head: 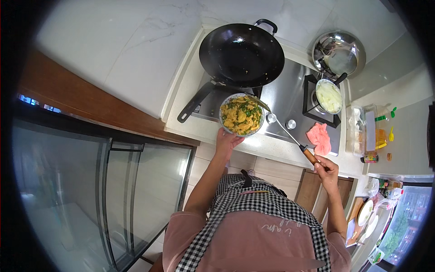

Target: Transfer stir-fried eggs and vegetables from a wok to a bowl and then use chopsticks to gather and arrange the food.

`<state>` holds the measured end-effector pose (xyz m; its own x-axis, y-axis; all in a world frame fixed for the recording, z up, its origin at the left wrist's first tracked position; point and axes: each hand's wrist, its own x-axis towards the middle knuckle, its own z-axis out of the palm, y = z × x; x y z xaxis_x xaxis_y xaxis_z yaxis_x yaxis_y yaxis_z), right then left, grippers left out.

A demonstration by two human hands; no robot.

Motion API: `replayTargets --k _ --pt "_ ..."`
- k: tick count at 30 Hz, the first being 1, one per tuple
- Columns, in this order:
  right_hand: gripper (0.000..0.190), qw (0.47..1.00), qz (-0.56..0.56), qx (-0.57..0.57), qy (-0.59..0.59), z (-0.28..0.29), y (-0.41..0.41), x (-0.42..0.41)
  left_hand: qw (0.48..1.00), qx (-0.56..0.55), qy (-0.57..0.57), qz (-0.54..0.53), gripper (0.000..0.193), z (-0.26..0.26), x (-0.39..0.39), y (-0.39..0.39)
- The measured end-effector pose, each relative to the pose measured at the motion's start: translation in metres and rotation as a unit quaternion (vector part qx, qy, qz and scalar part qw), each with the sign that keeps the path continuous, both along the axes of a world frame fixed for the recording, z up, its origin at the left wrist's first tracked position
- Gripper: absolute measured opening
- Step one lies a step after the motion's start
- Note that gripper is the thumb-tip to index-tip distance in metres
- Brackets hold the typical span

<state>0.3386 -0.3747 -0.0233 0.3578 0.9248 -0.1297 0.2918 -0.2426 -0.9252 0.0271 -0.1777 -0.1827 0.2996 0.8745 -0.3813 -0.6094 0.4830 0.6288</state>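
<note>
My left hand point(228, 142) grips the near rim of a patterned bowl point(221, 123), holding it in front of the cooktop. Cooked egg mixed with chopped green vegetable point(242, 114) fills the bowl. In my right hand point(325, 171) is the wooden handle of a metal spatula point(289, 133); its blade reaches the bowl's upper right rim, over the food. Just beyond the bowl, a black wok point(243, 56) sits tilted over the left burner, with a few small food bits inside. Its long handle point(195, 102) points toward the near left.
A dish of pale sliced food point(328, 96) sits over the right burner. A shiny metal lid point(339, 52) leans behind it. A pink cloth point(319, 137) lies near the control knobs point(291, 124). Seasoning containers point(368, 131) line the right side. Glass sliding doors point(146, 183) stand at left.
</note>
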Motion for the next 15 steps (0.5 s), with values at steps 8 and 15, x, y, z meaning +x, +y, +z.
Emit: replayTargets --k 8,15 --pt "0.034 0.955 0.021 -0.008 0.294 0.01 0.003 0.011 0.999 0.001 0.022 0.044 0.046 -0.006 0.006 0.002" --pt "0.032 0.938 0.001 0.0 0.347 0.039 0.045 -0.004 0.998 0.004 0.047 0.043 0.047 0.012 0.005 0.0"
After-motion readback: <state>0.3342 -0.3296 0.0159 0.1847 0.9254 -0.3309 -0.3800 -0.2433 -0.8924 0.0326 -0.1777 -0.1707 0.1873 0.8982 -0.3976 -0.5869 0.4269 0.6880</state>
